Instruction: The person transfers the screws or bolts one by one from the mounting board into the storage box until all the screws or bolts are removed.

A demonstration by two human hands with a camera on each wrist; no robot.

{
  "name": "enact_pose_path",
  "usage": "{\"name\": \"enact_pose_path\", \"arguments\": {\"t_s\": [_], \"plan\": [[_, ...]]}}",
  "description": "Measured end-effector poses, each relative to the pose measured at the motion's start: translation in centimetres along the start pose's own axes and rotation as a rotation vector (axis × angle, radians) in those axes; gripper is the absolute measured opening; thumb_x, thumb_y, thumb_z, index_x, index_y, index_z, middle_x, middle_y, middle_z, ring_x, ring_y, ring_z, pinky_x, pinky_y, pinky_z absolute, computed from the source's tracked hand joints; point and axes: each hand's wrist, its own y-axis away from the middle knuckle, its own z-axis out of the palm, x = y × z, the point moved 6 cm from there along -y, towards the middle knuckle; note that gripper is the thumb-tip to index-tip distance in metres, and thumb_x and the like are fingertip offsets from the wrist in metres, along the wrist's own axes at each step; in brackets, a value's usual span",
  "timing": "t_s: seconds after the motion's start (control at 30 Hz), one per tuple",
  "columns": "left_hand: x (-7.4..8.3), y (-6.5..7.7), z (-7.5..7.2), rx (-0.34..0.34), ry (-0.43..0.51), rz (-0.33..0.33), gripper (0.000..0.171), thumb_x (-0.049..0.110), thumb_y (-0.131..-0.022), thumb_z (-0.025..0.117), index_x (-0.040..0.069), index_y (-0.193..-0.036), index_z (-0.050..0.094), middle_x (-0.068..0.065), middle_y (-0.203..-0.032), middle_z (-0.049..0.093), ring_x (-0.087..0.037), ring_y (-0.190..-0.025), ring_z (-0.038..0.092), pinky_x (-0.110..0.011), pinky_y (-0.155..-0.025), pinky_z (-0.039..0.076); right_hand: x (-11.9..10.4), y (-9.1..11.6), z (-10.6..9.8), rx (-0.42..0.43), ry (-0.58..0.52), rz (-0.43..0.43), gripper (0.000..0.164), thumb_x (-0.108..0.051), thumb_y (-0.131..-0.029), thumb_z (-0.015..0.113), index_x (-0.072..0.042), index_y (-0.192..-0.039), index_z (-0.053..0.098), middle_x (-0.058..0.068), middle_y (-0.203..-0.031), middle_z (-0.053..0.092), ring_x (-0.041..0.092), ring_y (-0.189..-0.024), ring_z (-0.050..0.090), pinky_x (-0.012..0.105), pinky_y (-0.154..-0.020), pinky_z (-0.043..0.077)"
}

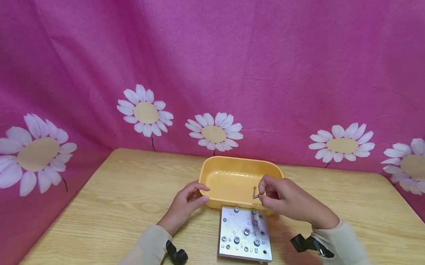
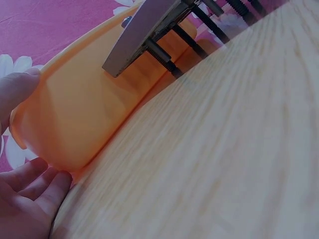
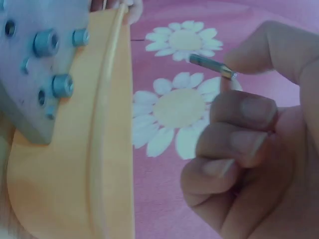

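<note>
My right hand (image 1: pixel 284 196) pinches a small metal rod (image 3: pixel 212 65) between thumb and index finger, its other fingers curled in. In the head view a thin upright metal piece (image 1: pixel 254 191) meets it, giving an L shape over the tray. My left hand (image 1: pixel 185 205) holds the left end of a yellow plastic tray (image 1: pixel 240 160), fingers at the rim and lower down by its base. In front of the tray stands a square metal plate (image 1: pixel 232 224) with several socket-head screws on top. Threaded bolts (image 2: pixel 189 40) stick out beneath the plate.
The wooden table (image 1: pixel 129 183) carries the tray and plate. A pink curtain (image 1: pixel 266 67) printed with large white daisies hangs behind the table and along its sides. A black camera mount (image 1: pixel 176 256) sits on the left wrist, another (image 1: pixel 304 244) on the right.
</note>
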Motion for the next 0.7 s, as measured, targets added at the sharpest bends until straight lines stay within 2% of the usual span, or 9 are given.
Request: {"name": "enact_pose_path", "arguments": {"t_s": [0.17, 0.37, 0.53, 0.7], "plan": [[-0.2, 0.0, 0.2, -0.009, -0.006, -0.001, 0.026, 0.030, -0.086, 0.073, 0.021, -0.110, 0.066, 0.002, -0.135, 0.050, -0.020, -0.116, 0.048, -0.039, -0.107, 0.039, 1.6, -0.8, 0.0, 0.030, -0.016, 0.057, 0.010, -0.005, -0.087, 0.061, -0.012, -0.089, 0.055, -0.010, -0.059, 0.045, 0.002, -0.050, 0.037, 0.018, -0.042, 0.031], [0.2, 0.2, 0.3, -0.007, 0.021, -0.002, 0.024, 0.023, -0.088, 0.072, 0.018, -0.110, 0.066, 0.000, -0.137, 0.048, -0.020, -0.118, 0.048, -0.040, -0.107, 0.039, 2.9, -1.6, 0.0, 0.049, -0.016, 0.129, 0.007, -0.007, -0.088, 0.061, -0.012, -0.090, 0.056, -0.006, -0.058, 0.047, 0.005, -0.048, 0.042, 0.021, -0.040, 0.034], [-0.5, -0.2, 0.2, -0.010, 0.030, -0.006, 0.024, 0.019, -0.088, 0.071, 0.018, -0.112, 0.065, -0.001, -0.138, 0.047, -0.021, -0.117, 0.048, -0.040, -0.107, 0.039, 4.1, -2.2, 0.1, 0.108, 0.017, 0.132, 0.006, -0.008, -0.087, 0.062, -0.012, -0.088, 0.058, -0.007, -0.057, 0.044, 0.004, -0.047, 0.037, 0.020, -0.041, 0.030], [-0.3, -0.2, 0.1, -0.015, 0.027, 0.008, 0.024, 0.018, -0.089, 0.070, 0.016, -0.112, 0.065, -0.003, -0.139, 0.048, -0.021, -0.119, 0.047, -0.040, -0.107, 0.038, 5.4, -2.5, 0.5, 0.157, 0.034, 0.130, 0.009, -0.010, -0.089, 0.064, -0.013, -0.087, 0.056, -0.007, -0.057, 0.042, 0.004, -0.046, 0.037, 0.022, -0.040, 0.033]]}}
